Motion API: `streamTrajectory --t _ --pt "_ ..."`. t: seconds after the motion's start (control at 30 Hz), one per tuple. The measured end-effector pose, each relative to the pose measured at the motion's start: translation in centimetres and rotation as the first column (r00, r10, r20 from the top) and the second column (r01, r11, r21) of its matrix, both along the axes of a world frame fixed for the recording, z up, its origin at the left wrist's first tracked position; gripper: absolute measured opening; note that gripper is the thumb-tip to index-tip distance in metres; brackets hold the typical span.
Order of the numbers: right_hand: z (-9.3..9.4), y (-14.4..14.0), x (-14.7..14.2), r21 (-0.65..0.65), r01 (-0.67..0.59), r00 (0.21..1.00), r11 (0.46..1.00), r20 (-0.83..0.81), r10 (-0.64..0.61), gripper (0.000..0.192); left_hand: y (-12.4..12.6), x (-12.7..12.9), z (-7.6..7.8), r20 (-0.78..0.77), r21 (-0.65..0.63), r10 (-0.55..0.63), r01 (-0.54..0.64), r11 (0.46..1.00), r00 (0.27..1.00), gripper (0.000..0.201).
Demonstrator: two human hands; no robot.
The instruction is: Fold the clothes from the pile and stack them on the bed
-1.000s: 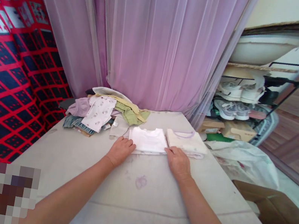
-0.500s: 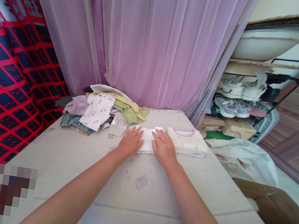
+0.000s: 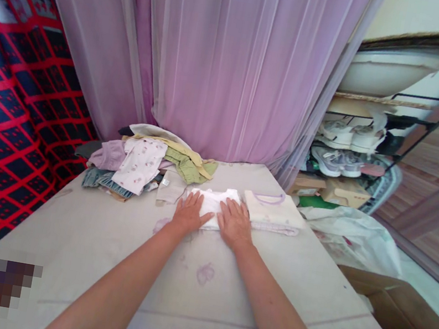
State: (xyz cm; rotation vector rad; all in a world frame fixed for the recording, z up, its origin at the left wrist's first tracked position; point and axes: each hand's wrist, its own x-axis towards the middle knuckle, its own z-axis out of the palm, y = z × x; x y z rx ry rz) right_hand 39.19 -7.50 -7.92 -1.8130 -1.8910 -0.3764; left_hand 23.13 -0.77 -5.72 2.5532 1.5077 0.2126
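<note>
A small white folded garment (image 3: 212, 202) lies flat on the bed sheet (image 3: 197, 295), between and partly beneath my hands. On its left side rests my left hand (image 3: 189, 214), palm down with fingers extended. My right hand (image 3: 236, 224) presses flat on the right side, its fingers stretched forward. Just to the right lie folded cream clothes with a purple neckline (image 3: 273, 210). Close by on the left is a beige folded piece (image 3: 171, 187) with a small tag.
A loose heap of clothes (image 3: 142, 163) sits at the back left. Purple curtains (image 3: 227, 65) hang behind the bed. On the right stand a shoe rack (image 3: 416, 121) with shoes (image 3: 338, 161) and an open cardboard box (image 3: 400, 313). A red and dark patterned cloth (image 3: 13, 113) hangs at left.
Both hands have slid slightly back toward me over the white garment, uncovering more of its far edge. The camera view has shifted a little.
</note>
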Motion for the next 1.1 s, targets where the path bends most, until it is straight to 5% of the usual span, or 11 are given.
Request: streamTrajectory --t 0.17,0.33,0.43,0.67,0.9,1.1 --pt "-0.3 -4.3 -0.6 0.128 -0.024 0.999 0.992 -0.040 0.029 0.037 -3.6 -6.3 -0.7 0.055 0.088 0.019 -0.024 0.996 0.998 0.064" --pt "0.4 -8.1 -1.9 -0.045 -0.076 0.996 0.996 -0.044 0.074 0.031 -10.4 -14.9 -1.6 -0.101 -0.016 0.034 -0.036 0.999 0.994 0.056" --pt "1.3 -10.1 -3.9 -0.151 -0.141 0.988 0.978 -0.092 0.128 0.030 -13.5 -17.8 -1.6 -0.122 -0.014 0.114 -0.116 0.993 0.986 0.054" --pt "-0.1 -14.4 -8.2 -0.187 -0.190 0.972 0.964 -0.176 0.157 0.030 -15.8 -18.1 -1.0 -0.065 0.048 0.208 -0.205 0.978 0.976 0.052" --pt "-3.2 -18.0 -7.0 -0.083 -0.046 0.994 0.995 -0.105 0.037 0.031 -16.0 -18.1 -0.8 -0.016 0.031 0.208 -0.208 0.978 0.978 0.049" --pt "-3.9 -18.6 -6.2 -0.007 -0.076 0.987 0.997 -0.143 0.074 0.034 -16.6 -16.8 0.0 -0.077 -0.033 0.276 -0.280 0.960 0.958 0.050"
